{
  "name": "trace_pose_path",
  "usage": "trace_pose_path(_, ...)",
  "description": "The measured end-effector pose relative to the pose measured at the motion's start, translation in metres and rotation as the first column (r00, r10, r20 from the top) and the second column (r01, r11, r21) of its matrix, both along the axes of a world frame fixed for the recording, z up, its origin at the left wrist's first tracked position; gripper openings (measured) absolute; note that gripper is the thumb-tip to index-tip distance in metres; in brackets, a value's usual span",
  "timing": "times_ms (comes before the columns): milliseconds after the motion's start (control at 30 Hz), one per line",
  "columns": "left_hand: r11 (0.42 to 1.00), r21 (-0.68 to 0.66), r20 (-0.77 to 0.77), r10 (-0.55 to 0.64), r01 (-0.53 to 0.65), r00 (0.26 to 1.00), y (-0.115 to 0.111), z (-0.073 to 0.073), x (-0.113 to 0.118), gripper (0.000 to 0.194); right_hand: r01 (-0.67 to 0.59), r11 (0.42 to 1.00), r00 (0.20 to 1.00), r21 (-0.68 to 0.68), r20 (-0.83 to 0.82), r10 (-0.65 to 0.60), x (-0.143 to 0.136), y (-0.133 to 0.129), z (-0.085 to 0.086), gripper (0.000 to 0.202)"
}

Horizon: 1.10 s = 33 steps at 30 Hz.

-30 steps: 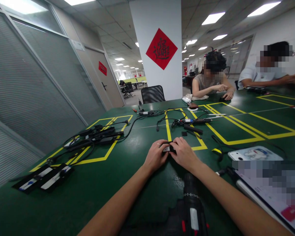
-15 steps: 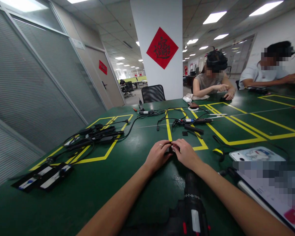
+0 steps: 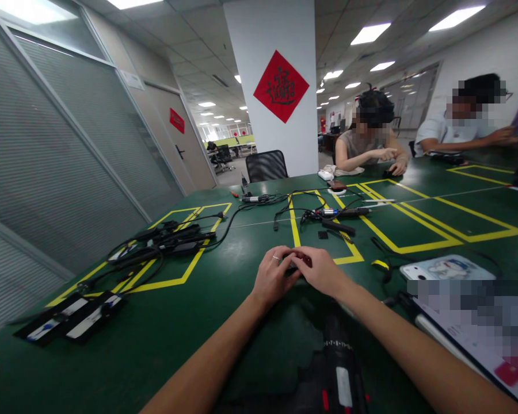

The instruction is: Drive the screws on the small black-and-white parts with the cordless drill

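Ahead of me at the middle of the table, my left hand (image 3: 271,273) and my right hand (image 3: 323,271) meet, both closed around a small dark object (image 3: 304,259). A dark reddish patch of it shows past the right fingers; the rest is hidden, so its kind is unclear. A ring is on a left finger. Between my forearms lies a black power drill (image 3: 343,368) with red and white marks, its chuck pointing away from me. Just beyond my hands are a small black ridged block (image 3: 323,235) and a black bar (image 3: 338,227).
To the left lie tangled black cables and adapters (image 3: 179,238) and two dark strips with white labels (image 3: 92,316). A pen-shaped tool (image 3: 347,212) lies beyond my hands. At right are a phone (image 3: 449,269) and a tablet (image 3: 470,345). Two people (image 3: 371,138) sit across the table.
My right fingers have shifted slightly left over the object, and a reddish part of it now shows. The view has turned a little; the other items lie as before.
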<state>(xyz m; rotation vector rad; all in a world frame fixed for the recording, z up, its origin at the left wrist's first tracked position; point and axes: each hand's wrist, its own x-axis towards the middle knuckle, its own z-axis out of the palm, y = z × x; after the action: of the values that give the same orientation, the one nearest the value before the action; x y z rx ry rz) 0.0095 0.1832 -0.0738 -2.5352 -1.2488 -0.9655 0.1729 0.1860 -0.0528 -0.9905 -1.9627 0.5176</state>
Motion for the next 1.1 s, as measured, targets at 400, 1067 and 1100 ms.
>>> trace_pose_path(400, 0.969, -0.215, 0.135, -0.095, 0.123, 0.986, 0.010, -0.002, -0.001, 0.029, -0.334, 0.749, 0.684, -0.572, -0.694, -0.225, 0.006, 0.025, -0.003, 0.020)
trace_pose_path(1067, 0.919, -0.375, 0.191, -0.052, 0.122, 0.980, 0.022, 0.003, -0.013, 0.030, 0.059, 0.998, 0.990, 0.011, 0.126, -0.060, 0.012, 0.011, -0.001, 0.019)
trace_pose_path(1100, 0.914, -0.395, 0.169, -0.026, 0.092, 0.985, 0.024, 0.004, -0.017, 0.031, 0.077, 0.997, 0.994, 0.027, 0.070, -0.078, 0.012, 0.012, 0.000, 0.019)
